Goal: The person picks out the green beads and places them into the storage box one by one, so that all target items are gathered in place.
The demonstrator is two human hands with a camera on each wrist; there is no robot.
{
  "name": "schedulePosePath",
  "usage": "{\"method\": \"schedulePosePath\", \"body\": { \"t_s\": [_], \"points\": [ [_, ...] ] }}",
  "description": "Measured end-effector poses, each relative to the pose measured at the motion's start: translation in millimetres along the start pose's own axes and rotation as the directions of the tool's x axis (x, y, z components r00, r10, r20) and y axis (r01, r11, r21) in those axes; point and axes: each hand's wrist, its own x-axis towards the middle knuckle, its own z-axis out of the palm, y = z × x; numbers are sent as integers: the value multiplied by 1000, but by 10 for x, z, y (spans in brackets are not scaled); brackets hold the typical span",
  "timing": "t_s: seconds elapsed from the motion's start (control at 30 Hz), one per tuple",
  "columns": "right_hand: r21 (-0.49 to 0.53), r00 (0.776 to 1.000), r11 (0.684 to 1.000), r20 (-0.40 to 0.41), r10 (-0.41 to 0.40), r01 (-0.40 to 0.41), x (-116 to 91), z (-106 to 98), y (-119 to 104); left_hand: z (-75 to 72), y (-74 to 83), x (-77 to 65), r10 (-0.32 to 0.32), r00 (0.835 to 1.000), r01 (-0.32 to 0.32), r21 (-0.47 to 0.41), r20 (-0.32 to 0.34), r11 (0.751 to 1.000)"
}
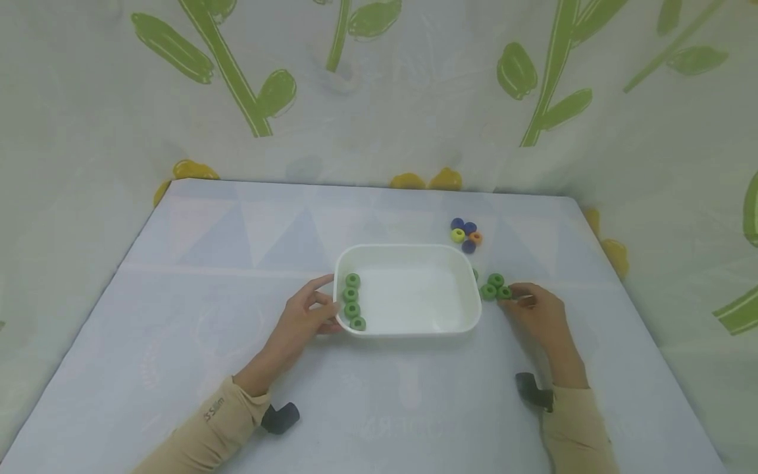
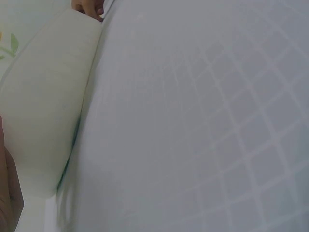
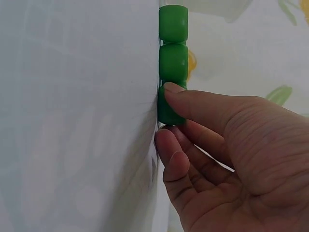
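A white rectangular tray (image 1: pixel 408 334) lies in the middle of the table. My left hand (image 1: pixel 309 311) grips its left end, thumb at the rim; in the left wrist view the tray's side wall (image 2: pixel 48 96) fills the left part. Along the inside left end several green beads (image 1: pixel 352 294) form a column. Just right of the tray, my right hand (image 1: pixel 537 315) pinches a green bead (image 3: pixel 170 107) between thumb and fingers, low at the table. More green beads (image 1: pixel 489 291) sit close beside that one, and another is partly hidden behind the tray's right rim.
Behind the tray's right back corner lies a small cluster of dark blue, yellow and orange beads (image 1: pixel 469 227). A leaf-patterned curtain (image 1: pixel 403 118) hangs behind the table (image 1: pixel 414 408). Black devices (image 1: pixel 281 418) are worn at both sleeve cuffs.
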Motion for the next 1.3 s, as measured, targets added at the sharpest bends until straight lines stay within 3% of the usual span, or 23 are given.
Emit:
{"method": "schedulePosePath", "body": {
  "t_s": [0.4,0.57,0.77,0.87,1.0,1.1,1.3],
  "points": [
    [-25,1000,1000,-8,-15,15,12,15,40,-1,2,-3,-8,1000,8,-4,-4,1000],
    [-20,987,995,-118,-104,103,-49,-82,0,-1,7,-3,-15,1000,15,3,2,1000],
    [6,952,972,-206,-227,233,-156,-236,-385,0,26,-3,-9,1000,9,2,0,1000],
    [36,952,965,-176,-251,261,-193,-246,-658,3,36,-2,-12,1000,12,4,-4,1000],
    [80,955,953,-64,-289,293,-195,-162,-988,7,42,0,-18,1000,18,2,-3,1000],
    [90,930,926,-5,-367,366,-146,10,-1134,0,37,3,-18,1000,18,-5,0,1000],
    [59,843,847,86,-532,529,-48,442,-1277,2,49,6,-30,1000,30,-9,-5,1000]
  ]
}}
